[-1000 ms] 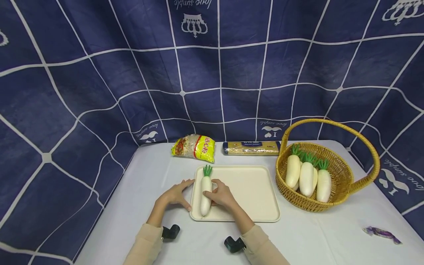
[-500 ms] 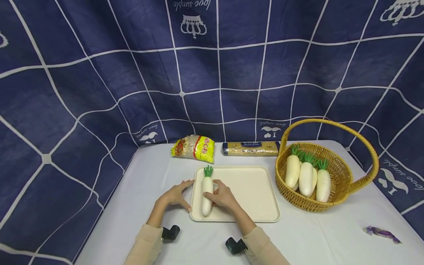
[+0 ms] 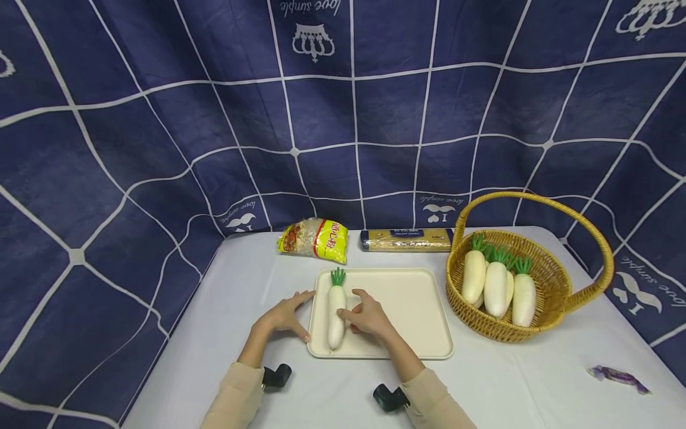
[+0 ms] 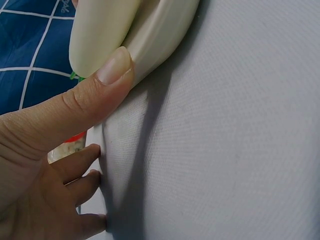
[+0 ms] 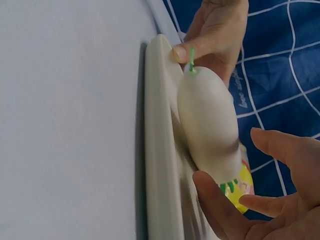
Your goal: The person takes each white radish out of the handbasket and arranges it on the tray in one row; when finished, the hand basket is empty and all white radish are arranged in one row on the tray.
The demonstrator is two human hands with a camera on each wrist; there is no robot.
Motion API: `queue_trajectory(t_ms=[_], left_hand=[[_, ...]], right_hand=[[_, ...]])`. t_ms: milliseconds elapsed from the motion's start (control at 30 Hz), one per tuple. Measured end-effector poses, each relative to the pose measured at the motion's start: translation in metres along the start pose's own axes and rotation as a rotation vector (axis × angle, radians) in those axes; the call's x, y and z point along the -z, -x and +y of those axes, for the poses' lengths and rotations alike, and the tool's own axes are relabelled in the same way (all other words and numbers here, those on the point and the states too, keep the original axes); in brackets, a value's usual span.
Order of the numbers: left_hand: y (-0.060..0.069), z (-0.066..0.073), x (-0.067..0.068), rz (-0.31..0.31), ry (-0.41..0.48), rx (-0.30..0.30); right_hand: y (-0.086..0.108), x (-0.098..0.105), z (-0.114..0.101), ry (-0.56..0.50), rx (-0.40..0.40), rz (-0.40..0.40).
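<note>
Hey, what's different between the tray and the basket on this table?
The tray is flat and rectangular, while the basket is rounded and deep with an arched handle. The tray is smooth and cream; the basket is woven and golden-brown. The tray holds one radish, the basket several radishes. Both stand on the white-covered table.

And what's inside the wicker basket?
White radishes with green tops: three show plainly, with part of at least one more behind them. They cover what lies beneath, so the total can't be told.
</note>
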State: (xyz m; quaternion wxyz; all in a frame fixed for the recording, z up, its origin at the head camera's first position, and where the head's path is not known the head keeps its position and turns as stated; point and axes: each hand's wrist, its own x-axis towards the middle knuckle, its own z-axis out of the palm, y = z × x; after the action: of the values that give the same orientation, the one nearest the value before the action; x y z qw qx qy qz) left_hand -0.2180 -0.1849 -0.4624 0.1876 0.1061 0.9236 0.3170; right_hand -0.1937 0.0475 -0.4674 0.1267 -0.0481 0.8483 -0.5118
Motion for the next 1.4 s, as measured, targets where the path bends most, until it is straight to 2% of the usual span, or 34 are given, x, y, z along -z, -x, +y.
queue_trajectory(t_ms=[333, 767, 1033, 1400], left_hand=[[0.000, 0.001, -0.001, 0.002, -0.019, 0.008], [0.000, -0.001, -0.002, 0.008, -0.011, 0.006], [0.002, 0.001, -0.001, 0.007, -0.011, 0.004], [0.000, 0.002, -0.001, 0.003, -0.006, -0.005]], right_hand=[[0.006, 0.019, 0.004, -0.026, 0.026, 0.027], [0.016, 0.049, 0.001, -0.042, 0.126, 0.149], [0.028, 0.075, 0.001, -0.065, 0.136, 0.202], [0.044, 0.115, 0.006, -0.006, 0.132, 0.280]])
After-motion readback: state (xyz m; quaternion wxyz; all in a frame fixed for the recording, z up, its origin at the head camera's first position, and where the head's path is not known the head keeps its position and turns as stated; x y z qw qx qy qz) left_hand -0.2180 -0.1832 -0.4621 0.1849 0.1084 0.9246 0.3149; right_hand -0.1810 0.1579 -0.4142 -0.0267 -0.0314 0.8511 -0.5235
